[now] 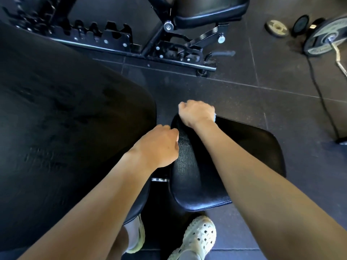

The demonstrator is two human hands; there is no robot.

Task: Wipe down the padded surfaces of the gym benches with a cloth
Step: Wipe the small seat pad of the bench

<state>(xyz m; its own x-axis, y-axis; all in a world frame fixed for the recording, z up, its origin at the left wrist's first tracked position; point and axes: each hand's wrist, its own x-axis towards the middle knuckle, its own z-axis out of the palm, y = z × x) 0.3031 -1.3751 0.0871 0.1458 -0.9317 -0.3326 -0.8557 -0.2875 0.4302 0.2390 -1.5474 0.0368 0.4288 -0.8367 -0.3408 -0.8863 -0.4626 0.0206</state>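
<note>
Closest in, at 6 o'clock, a pale perforated clog (199,239) stands on the rubber floor tiles (244,94).

Just above it lies the seat pad (189,175), black grained vinyl over what I judge to be firm foam. It should give slightly under pressure and spring back. The skin looks smooth enough for a cloth to slide, with grain that may hold grime, so firm strokes are called for. The pad sits fixed on its frame, so it needs bracing rather than lifting.

The left hand (159,145) sits at the pad's 9 o'clock edge, in the gap beside the large backrest pad (65,128). Its fingers bend down against the pad's side with the tips hidden, so I cannot tell whether they clasp the edge or merely touch it.

The right hand (196,113) is at the pad's far 12 o'clock edge, fingers curled tight into a fist around a blue cloth (215,117). Only a sliver of cloth peeks out at the hand's 3 o'clock side. The cloth is soft and light, best bunched in the palm as it is.

Farther off, at 12 o'clock, stands a second adjustable bench (206,14). At 2 o'clock lie a small weight plate (277,28), a loaded curl bar (326,36) and a black cable (323,102).
</note>
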